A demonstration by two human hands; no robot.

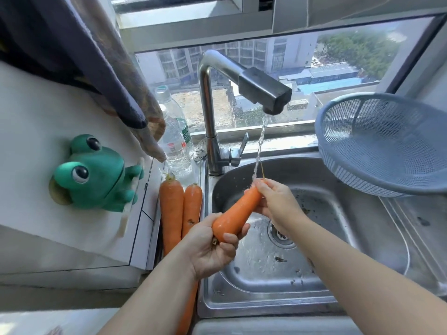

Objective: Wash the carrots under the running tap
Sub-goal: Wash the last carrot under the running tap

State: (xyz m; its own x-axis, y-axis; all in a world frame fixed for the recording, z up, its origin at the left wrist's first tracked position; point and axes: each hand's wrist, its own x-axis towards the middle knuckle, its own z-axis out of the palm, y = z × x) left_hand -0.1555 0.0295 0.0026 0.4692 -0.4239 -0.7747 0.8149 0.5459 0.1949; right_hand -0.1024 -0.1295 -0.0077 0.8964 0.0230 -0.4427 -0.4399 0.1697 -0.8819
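The steel sink (pixel 254 281) lies under both hands, holding splashed water and dark specks around its drain. Beyond the right hand (pixel 278 201), a blue mesh basket (pixel 387 141) sits tilted, its bare mesh showing. The tap (pixel 263 89) pours onto the carrot (pixel 238 213). The right hand's fingers curl round the carrot's thin end, and the left hand (pixel 212 247) grips its thick end. Two more carrots (pixel 171 209) lie just left of the left hand, with a clear water bottle (pixel 175 141) beyond them.

Home kitchen: steel sink (pixel 338 281) with swivel tap (pixel 208 112) under a window (pixel 338 56) (apartment blocks outside), plastic colander (pixel 387 146), frog sponge holder (pixel 94 172), water bottle (pixel 175 139).
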